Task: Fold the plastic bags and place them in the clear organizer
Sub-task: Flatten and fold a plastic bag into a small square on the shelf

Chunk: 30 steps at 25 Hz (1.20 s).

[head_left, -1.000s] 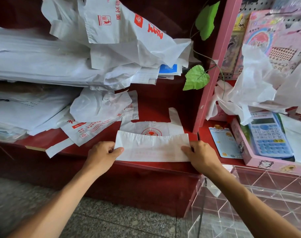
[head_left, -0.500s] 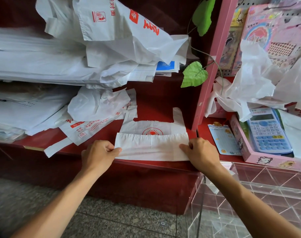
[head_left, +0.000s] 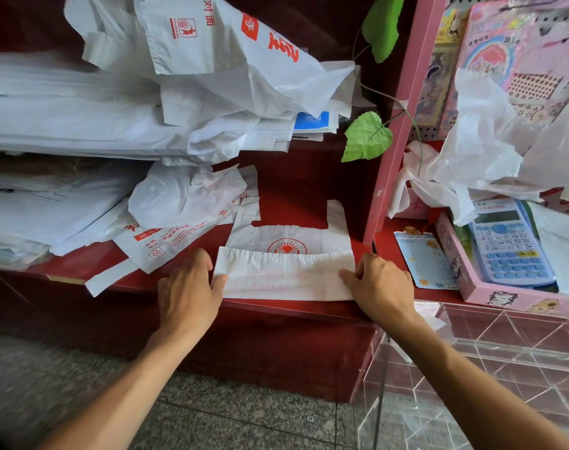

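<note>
A white plastic bag (head_left: 284,274) with a red sun logo lies flat at the front of the dark red shelf (head_left: 296,196). Its bottom part is folded up over the logo and its handles point away from me. My left hand (head_left: 187,287) pinches the left end of the folded strip, with the thumb on top. At the right end, my right hand (head_left: 379,285) pinches the strip in the same way. The clear organizer (head_left: 471,358), with diagonal dividers, stands at the lower right, below the shelf edge.
Loose white bags with red print (head_left: 179,219) lie left of the folded bag, under tall stacks of bags (head_left: 82,125). A pink post (head_left: 393,125) divides the shelves. To the right are crumpled bags (head_left: 478,147), a blue calculator (head_left: 507,245) in a pink box and a card (head_left: 422,261).
The fingers of my left hand have stretched out from a loose fist along the bag's left end. Both hands stay at the ends of the folded strip, which has barely moved.
</note>
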{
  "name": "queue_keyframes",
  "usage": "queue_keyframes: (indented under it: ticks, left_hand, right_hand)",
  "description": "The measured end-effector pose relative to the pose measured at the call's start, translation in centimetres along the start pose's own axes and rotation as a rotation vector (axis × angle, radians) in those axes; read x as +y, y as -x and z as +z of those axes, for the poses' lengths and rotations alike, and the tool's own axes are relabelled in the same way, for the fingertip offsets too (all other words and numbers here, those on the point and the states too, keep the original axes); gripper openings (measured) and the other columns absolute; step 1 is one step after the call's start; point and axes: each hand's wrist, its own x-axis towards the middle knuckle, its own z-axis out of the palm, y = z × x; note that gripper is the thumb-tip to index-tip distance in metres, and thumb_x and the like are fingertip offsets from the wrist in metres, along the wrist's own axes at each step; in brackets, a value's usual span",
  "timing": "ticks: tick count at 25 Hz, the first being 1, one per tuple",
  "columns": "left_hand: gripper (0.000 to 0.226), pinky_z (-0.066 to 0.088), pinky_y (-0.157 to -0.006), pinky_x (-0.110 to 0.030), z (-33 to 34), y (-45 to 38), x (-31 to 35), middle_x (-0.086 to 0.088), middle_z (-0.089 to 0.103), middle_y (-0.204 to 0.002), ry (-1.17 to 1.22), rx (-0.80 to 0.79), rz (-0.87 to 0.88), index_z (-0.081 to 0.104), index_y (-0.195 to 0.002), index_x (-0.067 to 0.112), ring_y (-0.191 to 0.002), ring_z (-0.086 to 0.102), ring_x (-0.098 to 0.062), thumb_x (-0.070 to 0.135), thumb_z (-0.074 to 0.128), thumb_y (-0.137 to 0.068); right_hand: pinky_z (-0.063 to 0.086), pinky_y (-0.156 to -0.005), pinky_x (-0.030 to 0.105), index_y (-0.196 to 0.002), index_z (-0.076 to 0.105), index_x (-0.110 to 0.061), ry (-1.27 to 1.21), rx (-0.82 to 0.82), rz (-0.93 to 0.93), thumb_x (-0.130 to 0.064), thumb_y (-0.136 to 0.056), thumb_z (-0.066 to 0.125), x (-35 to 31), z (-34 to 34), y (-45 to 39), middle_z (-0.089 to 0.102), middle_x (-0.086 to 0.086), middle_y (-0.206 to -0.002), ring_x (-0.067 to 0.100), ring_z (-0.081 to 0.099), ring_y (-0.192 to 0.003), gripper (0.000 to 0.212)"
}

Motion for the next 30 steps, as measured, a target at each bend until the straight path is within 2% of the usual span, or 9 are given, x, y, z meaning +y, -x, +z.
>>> queue_keyframes:
  ticks: [3,6,10,14,17,20,23,26,30]
  left_hand:
    - [0.019,0.044,-0.069,-0.043,0.4,0.4,1.5,0.0,0.055,-0.086,-0.057,0.052,0.288,0.053,-0.084,0.017,-0.081,0.055,-0.026,0.017,0.071,-0.082]
    - [0.012,0.048,-0.085,-0.04,1.3,0.8,4.3,0.003,0.059,-0.108,0.074,-0.099,0.516,0.062,-0.101,0.017,-0.1,0.054,-0.019,0.022,0.054,-0.093]
    - [0.042,0.02,-0.119,-0.026,2.5,1.0,5.9,0.0,0.037,-0.155,0.235,-0.313,0.436,0.047,-0.143,0.014,-0.144,0.03,-0.014,0.021,0.046,-0.102]
    - [0.051,-0.002,-0.118,-0.016,3.6,0.6,5.4,-0.002,0.02,-0.163,0.219,-0.388,0.431,0.034,-0.152,0.015,-0.151,0.012,-0.012,0.03,0.028,-0.103]
    - [0.064,-0.005,-0.117,-0.022,4.3,0.7,5.4,0.001,0.014,-0.165,0.125,-0.407,0.413,0.03,-0.154,0.021,-0.152,0.007,-0.015,0.037,0.014,-0.094]
    - [0.063,0.0,-0.12,-0.031,3.7,0.7,6.0,0.006,0.007,-0.166,0.083,-0.46,0.374,0.018,-0.157,0.029,-0.152,0.002,-0.013,0.039,0.018,-0.095]
    - [0.082,0.004,-0.118,-0.04,2.6,-0.1,5.4,0.014,0.002,-0.165,0.01,-0.527,0.31,0.012,-0.154,0.043,-0.15,-0.002,-0.008,0.068,0.015,-0.077]
    - [0.109,-0.008,-0.119,-0.049,1.7,-0.9,3.7,0.017,-0.016,-0.162,-0.041,-0.635,0.147,-0.001,-0.153,0.049,-0.149,-0.019,-0.01,0.095,0.014,-0.055]
    - [0.11,-0.012,-0.12,-0.05,1.3,-1.0,3.1,0.011,-0.024,-0.161,-0.09,-0.672,0.143,-0.011,-0.155,0.04,-0.147,-0.025,-0.012,0.097,0.025,-0.068]
  right_hand:
    - [0.042,-0.094,0.044,-0.089,0.054,-0.015,0.03,0.009,-0.005,-0.047,-0.093,0.057,-0.2,0.2,-0.1,0.061,-0.001,-0.079,0.027,0.064,-0.086,0.032]
    - [0.039,-0.093,0.043,-0.09,0.055,-0.015,0.063,0.021,-0.025,-0.048,-0.094,0.055,-0.1,0.4,-0.2,0.067,0.002,-0.086,0.027,0.064,-0.088,0.034]
    - [0.038,-0.092,0.043,-0.091,0.056,-0.015,0.081,0.025,-0.045,-0.049,-0.095,0.055,-0.1,0.6,-0.2,0.068,0.002,-0.089,0.026,0.064,-0.088,0.035]
    - [0.038,-0.089,0.043,-0.09,0.055,-0.014,0.181,0.084,-0.081,-0.048,-0.094,0.055,-0.6,0.4,-0.1,0.069,0.003,-0.08,0.028,0.066,-0.081,0.035]
    - [0.044,-0.069,0.038,-0.083,0.058,-0.013,0.25,0.271,-0.371,-0.036,-0.091,0.054,-2.6,1.5,0.8,0.065,0.006,-0.071,0.031,0.062,-0.068,0.024]
    - [0.05,-0.085,0.042,-0.115,0.062,-0.008,0.202,0.087,-0.632,-0.025,-0.091,0.038,-3.8,3.7,1.6,0.063,0.014,-0.12,0.036,0.061,-0.106,0.038]
    - [0.009,-0.122,0.041,-0.156,0.021,-0.011,0.156,-0.257,-0.533,-0.039,-0.094,0.008,-3.8,3.9,1.8,0.014,0.008,-0.164,0.028,0.013,-0.152,0.069]
    - [-0.007,-0.121,0.041,-0.158,0.005,-0.015,0.229,-0.258,-0.449,-0.055,-0.073,-0.017,-3.4,3.5,1.8,-0.003,0.004,-0.166,0.022,-0.004,-0.153,0.096]
    - [-0.013,-0.12,0.046,-0.157,-0.004,-0.013,0.349,-0.281,-0.344,-0.067,-0.069,-0.02,-2.4,2.8,1.6,-0.008,0.004,-0.165,0.021,-0.008,-0.152,0.105]
